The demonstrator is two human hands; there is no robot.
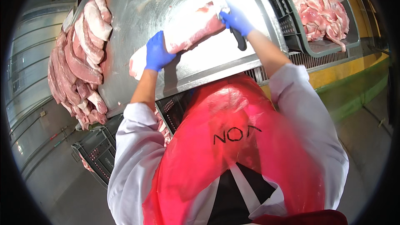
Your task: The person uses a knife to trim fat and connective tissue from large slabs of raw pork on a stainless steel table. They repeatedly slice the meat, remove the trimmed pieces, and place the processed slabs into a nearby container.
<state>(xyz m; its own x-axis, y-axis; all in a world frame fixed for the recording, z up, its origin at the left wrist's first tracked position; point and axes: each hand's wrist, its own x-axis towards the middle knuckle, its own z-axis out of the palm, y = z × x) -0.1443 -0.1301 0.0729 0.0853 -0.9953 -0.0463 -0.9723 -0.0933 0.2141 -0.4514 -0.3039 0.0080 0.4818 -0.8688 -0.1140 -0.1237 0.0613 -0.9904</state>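
Note:
A long pale piece of raw meat (193, 30) lies slantwise on the metal table, its upper side washed out by glare. My left hand (159, 53), in a blue glove, is closed over its left part and presses it down. At the right end is my right hand (237, 20), also gloved in blue, with its fingers wrapped round a black-handled knife (239, 41). The handle sticks out below the fist. Bright light hides most of the blade, near the meat's right tip.
Several strips of meat (79, 54) are heaped along the table's left edge. A grey crate (311, 50) of pale trimmings (318, 12) stands at the right. More dark crates (98, 152) sit below the table at the left. The metal table (129, 16) has a raised front rim.

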